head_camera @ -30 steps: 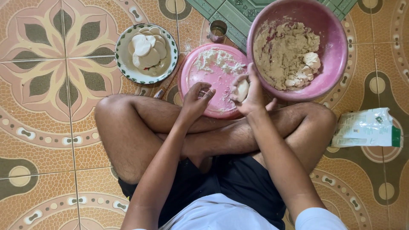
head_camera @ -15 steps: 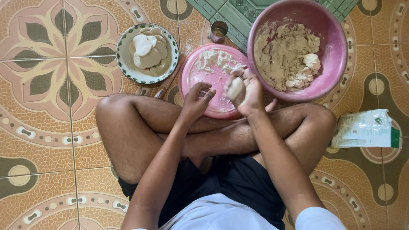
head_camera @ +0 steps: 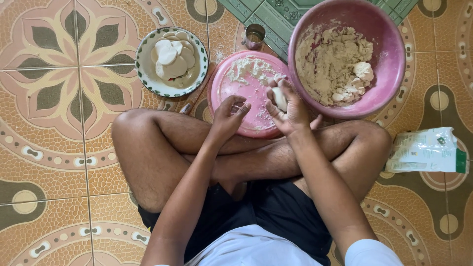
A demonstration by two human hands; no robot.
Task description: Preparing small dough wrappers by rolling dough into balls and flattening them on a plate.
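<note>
I sit cross-legged on a tiled floor. My right hand [head_camera: 290, 109] is closed around a pale lump of dough [head_camera: 280, 98], held over the right side of a floured pink plate [head_camera: 231, 86]. Beside it, my left hand [head_camera: 227, 114] hovers over the plate's near edge with curled fingers and nothing in it. Beyond my right hand stands a large pink bowl [head_camera: 394, 59] holding crumbly beige dough [head_camera: 330, 59] with a few white lumps.
A green-rimmed white plate [head_camera: 148, 83] at the left holds several flat white dough discs [head_camera: 172, 56]. A small metal cup [head_camera: 254, 35] stands behind the pink plate. A white and green bag [head_camera: 426, 150] lies by my right knee.
My right hand has lifted the dough lump off the pink plate's right edge and turned it upward toward the plate's middle. My left hand has stayed near the plate's near edge.
</note>
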